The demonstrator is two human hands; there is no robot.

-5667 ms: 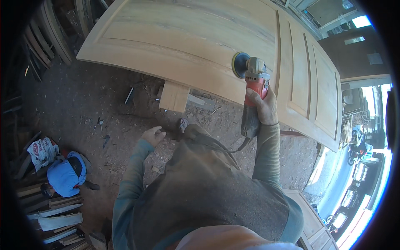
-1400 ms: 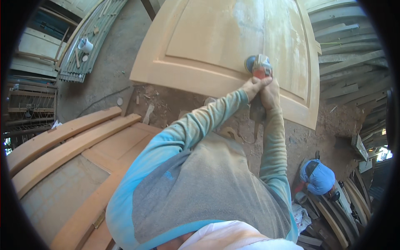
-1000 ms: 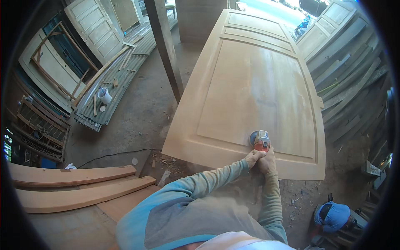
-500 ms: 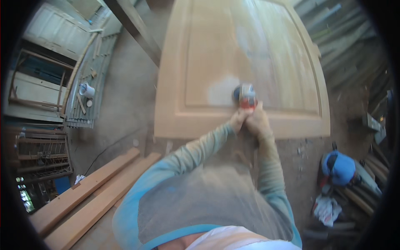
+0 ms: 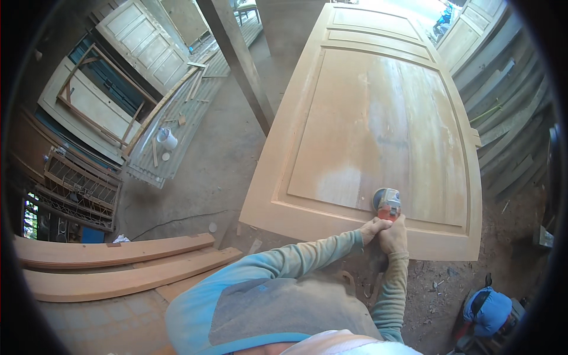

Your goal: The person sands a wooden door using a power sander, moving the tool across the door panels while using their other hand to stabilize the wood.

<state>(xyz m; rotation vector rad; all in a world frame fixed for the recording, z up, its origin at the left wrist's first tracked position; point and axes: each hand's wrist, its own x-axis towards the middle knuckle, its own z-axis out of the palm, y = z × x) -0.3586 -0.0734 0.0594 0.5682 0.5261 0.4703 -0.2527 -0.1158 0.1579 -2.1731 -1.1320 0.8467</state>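
A pale wooden panel door (image 5: 337, 124) lies flat in front of me. An angle grinder (image 5: 389, 204) with an orange-red and silver body and a round dark disc rests at the near edge of its large panel. My left hand (image 5: 373, 229) is closed around the grinder's left side, near the front of its body. My right hand (image 5: 394, 235) wraps the body from behind and the right. Whitish patches show on the panel left of and beyond the disc. What the disc's underside touches is hidden.
Reddish planks (image 5: 118, 284) lie at the near left. A wooden post (image 5: 236, 65) stands left of the door. Further left, corrugated sheeting (image 5: 157, 160) bears a white bucket (image 5: 167, 139). Stacked boards (image 5: 509, 130) line the right, with a blue cloth-like bundle (image 5: 491, 310) nearer me.
My view has shifted, so the door sits lower and further right, with its far end showing. The grinder, still in both hands, is slightly further right of the whitish patch.
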